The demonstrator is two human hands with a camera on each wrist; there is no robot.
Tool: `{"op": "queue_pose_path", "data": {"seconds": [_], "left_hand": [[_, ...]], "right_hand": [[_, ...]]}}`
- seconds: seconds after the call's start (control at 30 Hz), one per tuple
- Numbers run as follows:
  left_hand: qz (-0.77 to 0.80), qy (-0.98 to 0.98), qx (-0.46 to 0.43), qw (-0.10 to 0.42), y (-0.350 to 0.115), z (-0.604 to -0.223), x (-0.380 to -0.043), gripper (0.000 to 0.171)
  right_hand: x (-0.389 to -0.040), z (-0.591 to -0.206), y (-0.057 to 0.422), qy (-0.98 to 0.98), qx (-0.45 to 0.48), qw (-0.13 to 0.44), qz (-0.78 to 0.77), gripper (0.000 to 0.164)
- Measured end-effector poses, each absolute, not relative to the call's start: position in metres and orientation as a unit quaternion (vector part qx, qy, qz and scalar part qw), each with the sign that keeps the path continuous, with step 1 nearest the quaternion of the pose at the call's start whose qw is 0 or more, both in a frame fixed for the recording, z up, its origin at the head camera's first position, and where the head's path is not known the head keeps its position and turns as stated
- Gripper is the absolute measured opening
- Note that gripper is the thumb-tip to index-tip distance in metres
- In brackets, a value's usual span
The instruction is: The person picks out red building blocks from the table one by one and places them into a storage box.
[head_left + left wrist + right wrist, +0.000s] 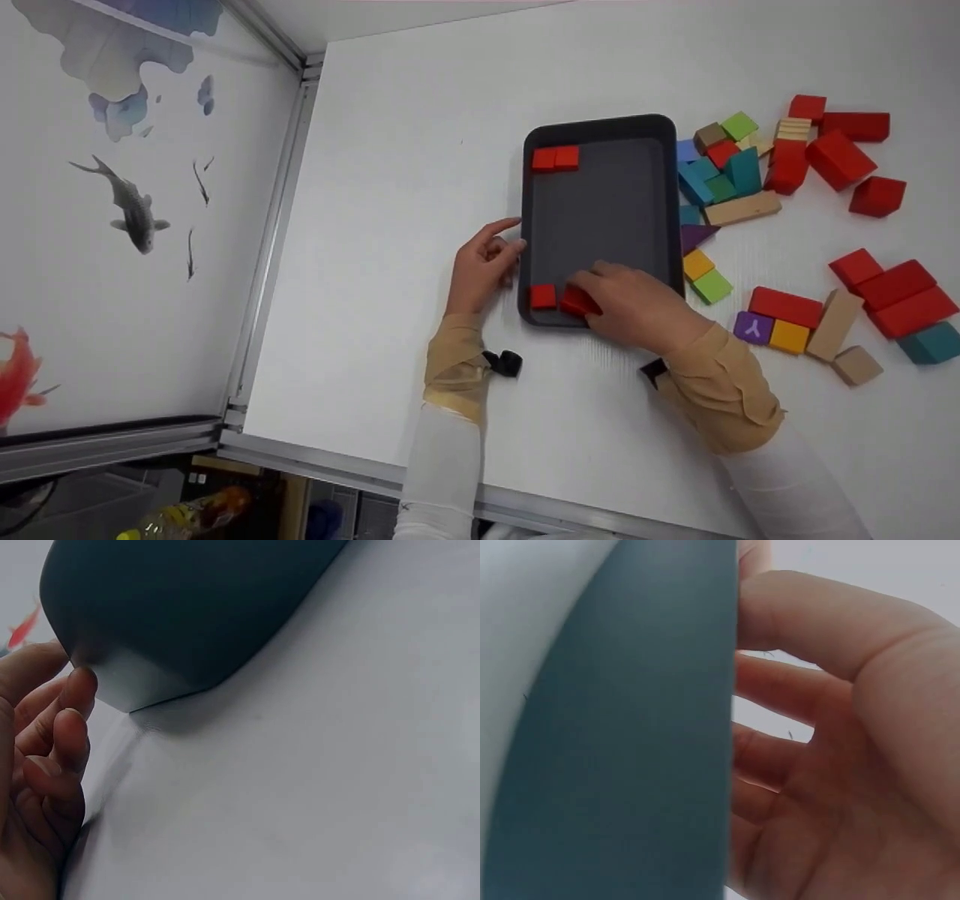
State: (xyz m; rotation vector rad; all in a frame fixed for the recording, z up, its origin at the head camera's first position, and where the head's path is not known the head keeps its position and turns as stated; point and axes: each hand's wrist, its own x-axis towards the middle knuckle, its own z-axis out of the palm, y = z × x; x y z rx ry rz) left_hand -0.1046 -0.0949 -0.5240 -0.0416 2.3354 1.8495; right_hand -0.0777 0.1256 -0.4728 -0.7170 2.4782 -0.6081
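A dark grey rectangular tray [600,202] lies on the white table. My right hand [634,304] reaches over its near edge and holds a red block [579,301] inside, by the near wall. Just left of that block sits a red cube [543,296] in the near left corner. Two more red cubes [556,158] stand side by side in the far left corner. My left hand [484,266] is at the tray's left side, index finger and thumb at the rim, the other fingers loosely bent. In the right wrist view the tray's wall [630,727] hides the right fingertips and the block.
Several coloured wooden blocks lie right of the tray, some close against it, including a tan plank [742,208] and a purple triangle [697,237]. Farther right are red blocks [840,159] and a teal block [930,343]. A metal-framed panel [270,210] with painted fish borders the table's left.
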Motion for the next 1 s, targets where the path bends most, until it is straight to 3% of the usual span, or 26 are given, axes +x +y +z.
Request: {"op": "queue_pose_path", "data": {"seconds": [1.0], "left_hand": [[0.63, 0.772, -0.012, 0.079, -0.095, -0.5223, -0.1045, 0.037]], "right_hand": [[-0.0801, -0.4798, 0.1241, 0.915, -0.261, 0.214, -0.22, 0.043]]}}
